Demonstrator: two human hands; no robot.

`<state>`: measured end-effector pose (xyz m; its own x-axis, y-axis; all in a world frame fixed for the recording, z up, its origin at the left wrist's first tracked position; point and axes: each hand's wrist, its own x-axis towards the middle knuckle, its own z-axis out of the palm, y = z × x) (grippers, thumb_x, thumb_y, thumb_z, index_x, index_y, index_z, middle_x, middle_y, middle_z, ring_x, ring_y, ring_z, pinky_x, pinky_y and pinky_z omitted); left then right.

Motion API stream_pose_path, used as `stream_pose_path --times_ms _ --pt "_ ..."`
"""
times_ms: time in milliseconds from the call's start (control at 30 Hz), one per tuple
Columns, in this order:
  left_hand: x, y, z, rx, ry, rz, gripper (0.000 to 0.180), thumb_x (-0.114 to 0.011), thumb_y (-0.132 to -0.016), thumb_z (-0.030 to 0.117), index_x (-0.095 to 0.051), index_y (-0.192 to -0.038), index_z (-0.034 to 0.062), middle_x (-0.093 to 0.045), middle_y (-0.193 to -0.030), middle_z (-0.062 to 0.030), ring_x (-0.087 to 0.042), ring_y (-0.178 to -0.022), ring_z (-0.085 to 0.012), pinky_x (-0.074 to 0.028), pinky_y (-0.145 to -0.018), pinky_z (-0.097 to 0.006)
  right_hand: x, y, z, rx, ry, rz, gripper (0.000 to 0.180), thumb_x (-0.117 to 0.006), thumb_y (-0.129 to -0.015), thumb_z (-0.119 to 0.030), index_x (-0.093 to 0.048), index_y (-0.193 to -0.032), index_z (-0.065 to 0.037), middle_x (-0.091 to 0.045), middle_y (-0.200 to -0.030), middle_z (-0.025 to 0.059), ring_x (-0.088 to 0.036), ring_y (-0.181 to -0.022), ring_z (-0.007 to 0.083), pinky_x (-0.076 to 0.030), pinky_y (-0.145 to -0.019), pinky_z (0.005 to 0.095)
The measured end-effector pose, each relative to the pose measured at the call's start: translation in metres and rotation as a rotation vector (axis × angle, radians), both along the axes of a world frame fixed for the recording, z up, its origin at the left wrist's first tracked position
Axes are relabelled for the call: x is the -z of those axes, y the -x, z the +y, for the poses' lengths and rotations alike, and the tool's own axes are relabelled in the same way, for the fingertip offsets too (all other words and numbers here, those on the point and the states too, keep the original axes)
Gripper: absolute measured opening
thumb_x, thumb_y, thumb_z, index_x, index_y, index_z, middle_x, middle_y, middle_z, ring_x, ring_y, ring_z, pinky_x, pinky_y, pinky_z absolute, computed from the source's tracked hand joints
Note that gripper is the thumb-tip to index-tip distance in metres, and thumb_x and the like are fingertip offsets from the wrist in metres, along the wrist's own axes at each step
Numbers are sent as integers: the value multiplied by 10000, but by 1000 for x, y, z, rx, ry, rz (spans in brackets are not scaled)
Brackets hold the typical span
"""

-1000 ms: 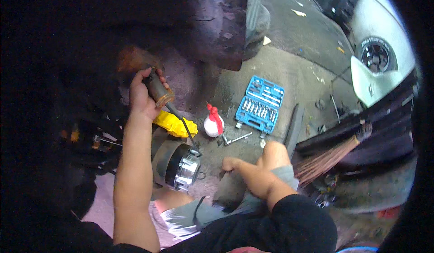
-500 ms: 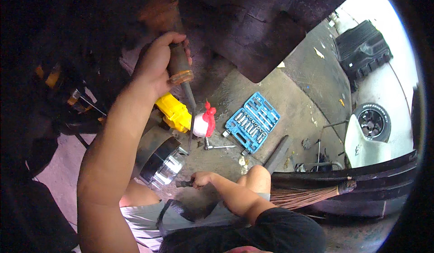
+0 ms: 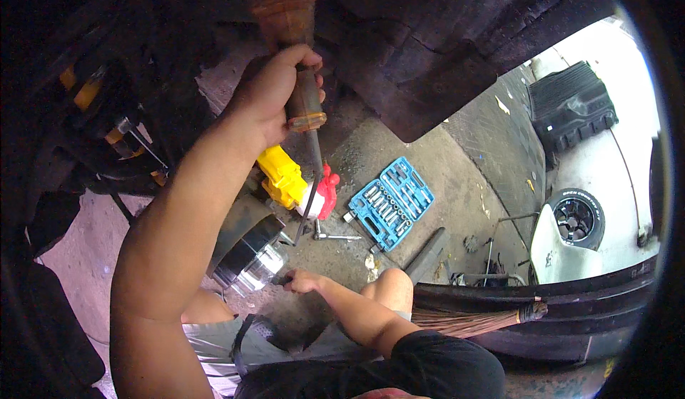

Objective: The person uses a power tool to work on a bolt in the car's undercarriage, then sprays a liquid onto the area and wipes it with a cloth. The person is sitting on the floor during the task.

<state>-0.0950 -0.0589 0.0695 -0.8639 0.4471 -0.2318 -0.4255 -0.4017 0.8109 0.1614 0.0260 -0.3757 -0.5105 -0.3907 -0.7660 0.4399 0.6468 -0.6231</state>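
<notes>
My left hand (image 3: 271, 96) is raised high under the dark underside of a vehicle. It is closed around the brown handle of a long screwdriver-like tool (image 3: 307, 110), whose thin shaft points down. A blurred rusty part (image 3: 285, 10) sits just above the handle. My right hand (image 3: 303, 281) is low, near my knee. Its fingers are curled on a small dark piece (image 3: 282, 280) that touches a shiny metal cylinder (image 3: 250, 260) on the ground.
On the concrete lie a yellow object (image 3: 282, 174), a red and white bottle (image 3: 325, 192), an open blue socket set (image 3: 391, 203), a wrench (image 3: 332, 236) and a grey bar (image 3: 424, 256). A broom (image 3: 471, 318), a tyre (image 3: 578, 219) and a black crate (image 3: 571, 106) are at the right.
My left hand has lifted the tool higher toward the vehicle's underside. My right hand has moved off my knee and over to the shiny cylinder. The view has tilted.
</notes>
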Motion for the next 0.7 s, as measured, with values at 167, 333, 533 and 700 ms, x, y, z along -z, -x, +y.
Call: stream_pose_path --times_ms 167,333,533,700 --pt "-1 0 -1 8 15 6 179 -640 -871 253 -632 -943 89 -647 -738 -59 -630 -627 -209 -532 -568 -366 -12 2 6 -33 -3 -23 366 -697 -776 -216 -652 -1047 25 -672 -790 82 -644 -660 196 -512 -595 356" --pt "-4 -3 0 3 46 -9 182 -642 -870 246 -637 -963 89 -653 -752 -58 -633 -630 -203 -535 -576 -357 -2 -8 16 15 37 -30 291 -686 -775 -200 -644 -959 22 -655 -741 91 -630 -637 187 -492 -571 360" --pt "-5 -6 -1 -17 64 -3 186 -648 -871 233 -639 -974 79 -649 -756 -55 -631 -628 -201 -545 -594 -346 -11 -3 18 0 -3 -35 284 -656 -807 -243 -645 -946 5 -635 -722 66 -602 -627 179 -477 -560 369" --pt "3 -1 -1 -25 22 22 182 -664 -859 223 -627 -955 73 -634 -767 -57 -633 -669 -192 -544 -615 -350 -14 -5 9 4 18 -27 304 -665 -810 -264 -658 -966 -4 -638 -726 60 -604 -644 183 -481 -566 375"
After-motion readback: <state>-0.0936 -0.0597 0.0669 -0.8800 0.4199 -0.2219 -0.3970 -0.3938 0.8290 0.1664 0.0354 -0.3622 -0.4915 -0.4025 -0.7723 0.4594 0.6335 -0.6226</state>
